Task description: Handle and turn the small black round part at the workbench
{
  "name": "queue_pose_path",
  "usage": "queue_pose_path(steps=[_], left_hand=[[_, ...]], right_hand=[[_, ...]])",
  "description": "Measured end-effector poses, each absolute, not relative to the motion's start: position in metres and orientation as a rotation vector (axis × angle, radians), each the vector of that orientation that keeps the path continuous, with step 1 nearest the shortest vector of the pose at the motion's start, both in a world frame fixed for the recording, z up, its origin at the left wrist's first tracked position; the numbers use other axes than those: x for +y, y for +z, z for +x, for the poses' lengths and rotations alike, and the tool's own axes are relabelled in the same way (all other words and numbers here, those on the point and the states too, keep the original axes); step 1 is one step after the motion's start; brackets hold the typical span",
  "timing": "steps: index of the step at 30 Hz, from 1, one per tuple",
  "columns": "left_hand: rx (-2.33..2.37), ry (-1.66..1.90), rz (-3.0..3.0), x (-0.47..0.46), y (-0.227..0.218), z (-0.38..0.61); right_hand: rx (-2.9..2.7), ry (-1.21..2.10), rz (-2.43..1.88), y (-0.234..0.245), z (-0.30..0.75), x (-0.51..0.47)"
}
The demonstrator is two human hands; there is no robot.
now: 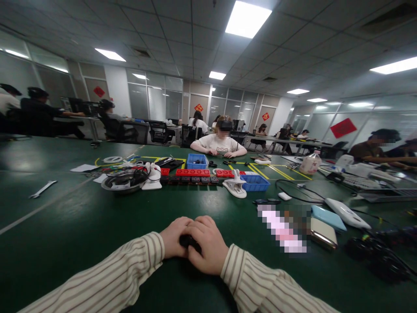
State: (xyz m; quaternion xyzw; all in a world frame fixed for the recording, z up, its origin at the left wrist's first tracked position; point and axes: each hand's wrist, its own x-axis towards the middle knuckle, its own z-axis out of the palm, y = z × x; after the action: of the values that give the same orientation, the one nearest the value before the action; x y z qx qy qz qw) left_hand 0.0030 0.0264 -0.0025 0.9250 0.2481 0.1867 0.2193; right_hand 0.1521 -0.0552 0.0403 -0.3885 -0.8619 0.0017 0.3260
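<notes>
Both my hands meet over the green tabletop [156, 278], close to its near edge. My left hand [175, 238] is closed, with its fingers curled in under the other hand. Over them lies my right hand [208, 245], also closed, its thumb bent inward. A small black rounded object [190, 241] shows between the two palms; most of it is hidden, so its kind is unclear. Beyond the hands stand a row of red power-strip sockets [193, 172], a white clip stand [236, 186] and a metal bowl [122, 184] full of cables.
Blue bins [256, 183] stand mid-table. A wrench [44, 189] lies at left. On the right are a light blue case [328, 218], a cream case [322, 233], a white device [347, 213] and black cables [374, 256]. Across the table sits a person [219, 142].
</notes>
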Motion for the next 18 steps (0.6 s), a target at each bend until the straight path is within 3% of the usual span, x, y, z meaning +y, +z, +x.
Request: queue_pose_path(steps=[6,18], left_hand=[[0.729,0.601,2.579,0.027,-0.005,0.003],[0.782,0.572,2.627,0.034,-0.002,-0.003]], right_hand=[[-2.262,-0.102,-1.418,0.042,0.157,-0.052],[-1.968,0.26,-1.051,0.035,0.172,-0.039]])
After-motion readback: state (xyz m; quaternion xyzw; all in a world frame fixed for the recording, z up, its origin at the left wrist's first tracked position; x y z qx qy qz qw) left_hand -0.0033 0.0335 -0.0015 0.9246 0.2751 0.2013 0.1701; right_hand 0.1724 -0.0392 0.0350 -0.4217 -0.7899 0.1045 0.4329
